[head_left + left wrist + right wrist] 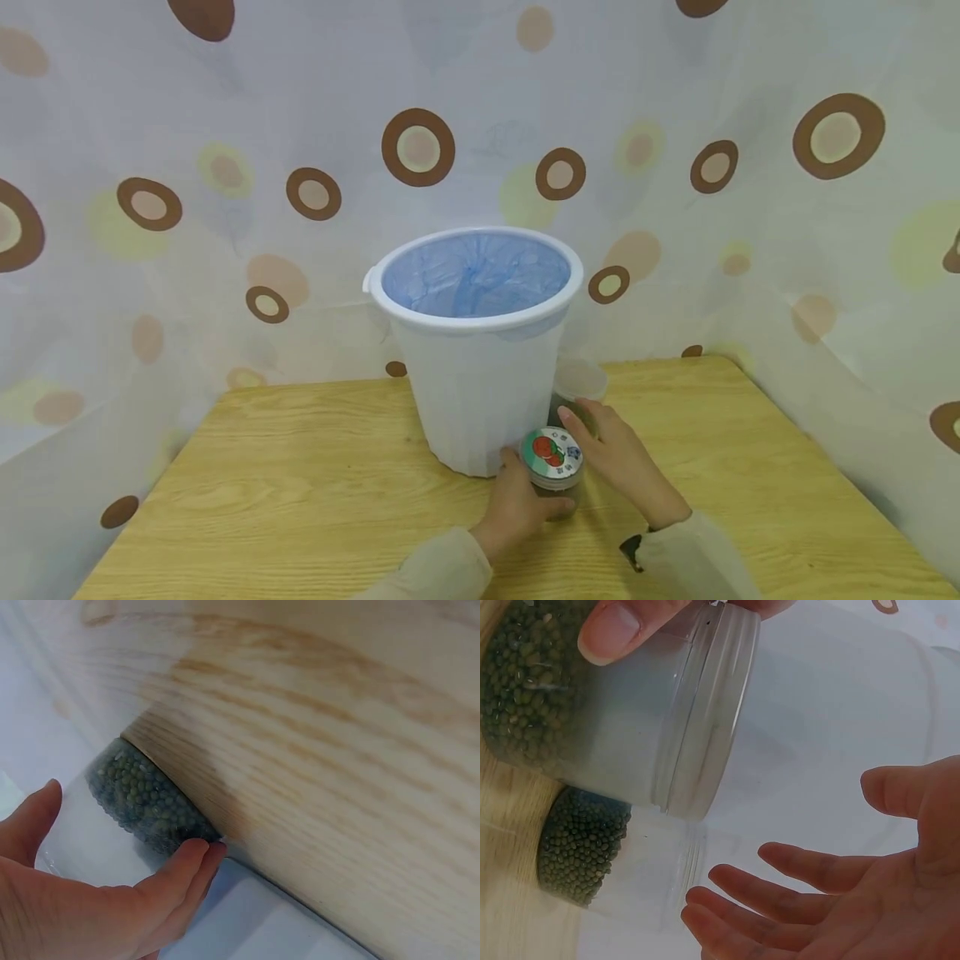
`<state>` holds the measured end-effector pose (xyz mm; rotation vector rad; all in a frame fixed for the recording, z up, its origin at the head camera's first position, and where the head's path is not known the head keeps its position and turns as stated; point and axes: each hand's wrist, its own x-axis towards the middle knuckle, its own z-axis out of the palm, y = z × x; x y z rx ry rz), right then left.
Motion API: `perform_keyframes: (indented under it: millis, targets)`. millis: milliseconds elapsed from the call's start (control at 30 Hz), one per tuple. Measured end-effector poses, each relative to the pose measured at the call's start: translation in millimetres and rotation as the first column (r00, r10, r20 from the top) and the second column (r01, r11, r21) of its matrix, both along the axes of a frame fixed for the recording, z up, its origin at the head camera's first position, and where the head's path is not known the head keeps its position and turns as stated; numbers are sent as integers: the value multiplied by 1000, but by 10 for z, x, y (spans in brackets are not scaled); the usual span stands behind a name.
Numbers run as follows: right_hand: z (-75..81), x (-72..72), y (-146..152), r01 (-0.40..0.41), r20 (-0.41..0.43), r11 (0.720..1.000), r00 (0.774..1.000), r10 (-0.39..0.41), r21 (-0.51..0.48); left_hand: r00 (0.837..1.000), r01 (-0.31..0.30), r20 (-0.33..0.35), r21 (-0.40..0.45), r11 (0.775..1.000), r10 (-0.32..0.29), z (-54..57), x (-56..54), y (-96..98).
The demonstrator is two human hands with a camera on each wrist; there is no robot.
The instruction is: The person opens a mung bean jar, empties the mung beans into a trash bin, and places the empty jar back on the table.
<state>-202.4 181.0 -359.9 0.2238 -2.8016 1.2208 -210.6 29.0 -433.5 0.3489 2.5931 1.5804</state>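
A clear plastic jar [630, 712] of small green mung beans stands on the table, its lid [552, 452] printed with red tomatoes. My left hand [515, 508] grips this jar from the left, thumb on the near side and fingers on the side by the bin. In the left wrist view the green beans [146, 795] show beyond the fingertips. A second clear jar [585, 847], also partly filled with mung beans, stands just behind, beside the bin; its pale lid [581, 379] shows in the head view. My right hand [618, 454] hovers close to both jars, fingers spread, holding nothing.
A white bin [480, 392] lined with a blue bag [476, 275] stands at the table's middle, right against the jars. The wooden table [300, 500] ends at a patterned curtain [337, 275] at the back and sides.
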Motion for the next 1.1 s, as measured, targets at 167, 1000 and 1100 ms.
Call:
perform_keyframes:
  millis: [167,1000,1100]
  targets:
    - [-1,9,4,0,-16,1000,1000,0,0,1000,-17,0,-1,1000,17,0,27,13]
    - [150,152,8,19,-92,1000,996,-19,-6,985,10,-175,65,998,1,231,210,-221]
    - [176,162,-27,9,-127,1000,992,-12,-20,977,23,-213,91,996,-3,289,237,-277]
